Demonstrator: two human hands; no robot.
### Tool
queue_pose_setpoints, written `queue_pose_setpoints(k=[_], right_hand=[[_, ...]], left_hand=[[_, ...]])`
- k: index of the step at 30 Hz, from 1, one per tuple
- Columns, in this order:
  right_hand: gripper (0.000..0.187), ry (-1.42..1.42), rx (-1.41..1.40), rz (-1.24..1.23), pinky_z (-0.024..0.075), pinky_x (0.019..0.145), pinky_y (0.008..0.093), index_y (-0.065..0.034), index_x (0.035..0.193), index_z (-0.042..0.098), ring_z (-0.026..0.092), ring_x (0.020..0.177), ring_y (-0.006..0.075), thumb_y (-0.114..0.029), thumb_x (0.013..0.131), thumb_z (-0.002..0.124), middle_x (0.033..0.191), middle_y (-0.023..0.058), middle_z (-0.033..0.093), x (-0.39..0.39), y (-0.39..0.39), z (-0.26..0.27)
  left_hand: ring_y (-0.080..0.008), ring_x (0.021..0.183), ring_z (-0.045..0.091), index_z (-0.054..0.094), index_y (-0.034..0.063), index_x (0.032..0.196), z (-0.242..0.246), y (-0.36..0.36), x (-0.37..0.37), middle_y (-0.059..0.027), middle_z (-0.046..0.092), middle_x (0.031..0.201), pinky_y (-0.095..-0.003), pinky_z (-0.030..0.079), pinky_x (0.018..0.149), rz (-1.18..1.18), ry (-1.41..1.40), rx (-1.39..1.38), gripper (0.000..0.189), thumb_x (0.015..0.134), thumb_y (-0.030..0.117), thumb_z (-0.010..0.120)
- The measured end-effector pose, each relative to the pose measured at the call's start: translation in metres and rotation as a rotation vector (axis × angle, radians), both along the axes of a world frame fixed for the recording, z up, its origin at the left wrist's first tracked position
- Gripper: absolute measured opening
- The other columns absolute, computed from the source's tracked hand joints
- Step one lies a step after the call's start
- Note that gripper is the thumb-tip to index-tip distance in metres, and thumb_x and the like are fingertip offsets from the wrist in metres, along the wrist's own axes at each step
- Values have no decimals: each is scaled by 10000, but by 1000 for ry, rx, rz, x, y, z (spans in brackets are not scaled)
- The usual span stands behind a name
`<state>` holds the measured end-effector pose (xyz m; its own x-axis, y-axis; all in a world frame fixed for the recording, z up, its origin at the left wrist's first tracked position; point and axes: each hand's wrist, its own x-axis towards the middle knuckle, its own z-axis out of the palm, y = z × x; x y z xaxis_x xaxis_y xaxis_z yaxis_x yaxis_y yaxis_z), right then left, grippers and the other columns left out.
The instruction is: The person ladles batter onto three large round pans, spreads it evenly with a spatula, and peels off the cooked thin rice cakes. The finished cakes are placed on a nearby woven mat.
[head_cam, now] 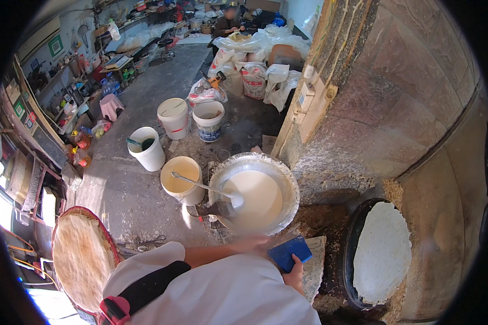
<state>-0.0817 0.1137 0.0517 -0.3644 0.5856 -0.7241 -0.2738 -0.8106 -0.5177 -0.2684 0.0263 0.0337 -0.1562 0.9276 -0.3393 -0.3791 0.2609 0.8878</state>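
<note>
My right hand (295, 273) grips a flat blue rectangular scraper (290, 252) by its near edge, above a pale flat board. My left hand (253, 242) is blurred beside the near rim of a large batter-crusted basin (293, 191), and its fingers cannot be made out. Pale liquid batter (258, 195) fills much of the basin. A long-handled metal ladle (236, 200) leans across from a bucket's rim with its bowl over the batter. To the right, a thin white sheet of batter (382, 252) covers most of a dark round griddle (348, 260).
A stack of thin flatbreads (83, 260) lies on a red-edged round tray at left. Several white buckets (181, 191) stand beyond the basin. Farther back are filled sacks (253, 79) and a seated person (227, 24). A tiled wall (398, 93) rises at right.
</note>
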Motion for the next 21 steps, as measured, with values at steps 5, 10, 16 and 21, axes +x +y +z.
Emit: queue_pose_setpoints(k=[5,10,16,21], right_hand=[[299,37,-18,24,400,828,416,-102,1025,512,527,900,268,-179,737,523,1003,74,552,-1,-1,-2],[279,9,-25,30,404,817,418,-109,987,524,532,870,262,-189,721,538,950,66,558,-3,-4,-6],[276,6,9,40,414,796,374,-103,972,530,523,865,235,-168,704,554,933,52,545,-6,-10,-4],[283,-13,419,-205,440,751,340,-47,1020,510,538,833,206,-126,756,571,916,75,567,-15,-18,-5]], left_hand=[[-97,646,567,560,125,1042,-2,-2,-1,16,527,764,-218,425,531,12,-6,16,289,829,310,499],[-87,641,548,560,111,1027,-1,-5,-4,20,518,762,-219,428,547,35,1,33,292,823,313,509],[-68,629,486,545,83,1011,-1,-7,-8,25,499,745,-214,415,583,23,165,33,272,817,272,520],[-75,647,505,524,83,1032,2,-10,-12,9,533,758,-224,424,581,38,-131,-98,248,816,204,505]])
